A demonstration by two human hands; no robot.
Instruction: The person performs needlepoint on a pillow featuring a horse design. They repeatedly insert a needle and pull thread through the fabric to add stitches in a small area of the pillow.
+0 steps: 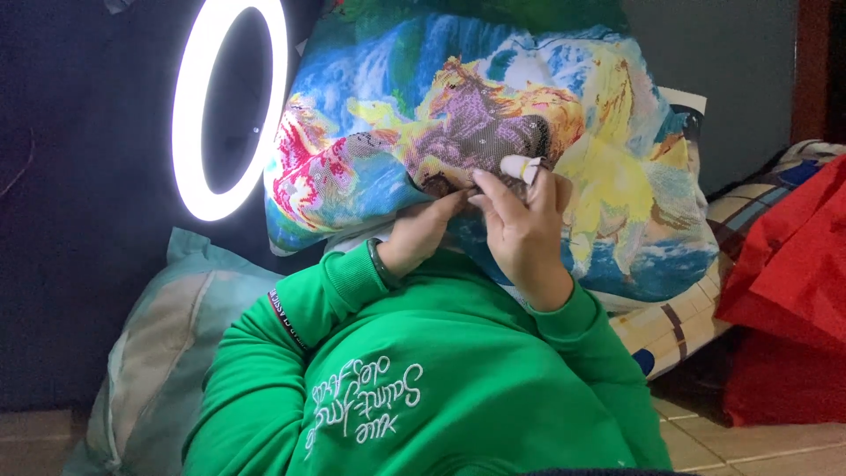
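My right hand [526,231] has its fingers [495,196] curled in close, nearly pinched together, with a white wrap over one fingertip [520,167]; they press against the brown patch low on the canvas, and I cannot tell whether they hold a needle or any tool, since nothing that fine shows. My left hand [421,236] sits just to the left and slightly nearer me, its fingers bent and touching the same spot from the other side, so both sets of fingertips meet at one place on the cloth. That cloth is a colourful needlework canvas of horses [480,123], purple and yellow against blue water, draped upright in front of me; it stretches wide from left to right, and most of it lies above and beyond my fingers. The right hand lies on top and is the nearer one to the working spot. My green sweatshirt sleeves [352,282] run back toward me. A lit ring light [189,115] stands at far left, a pale cushion [159,344] lies below it, and a red bag [793,291] sits at right.
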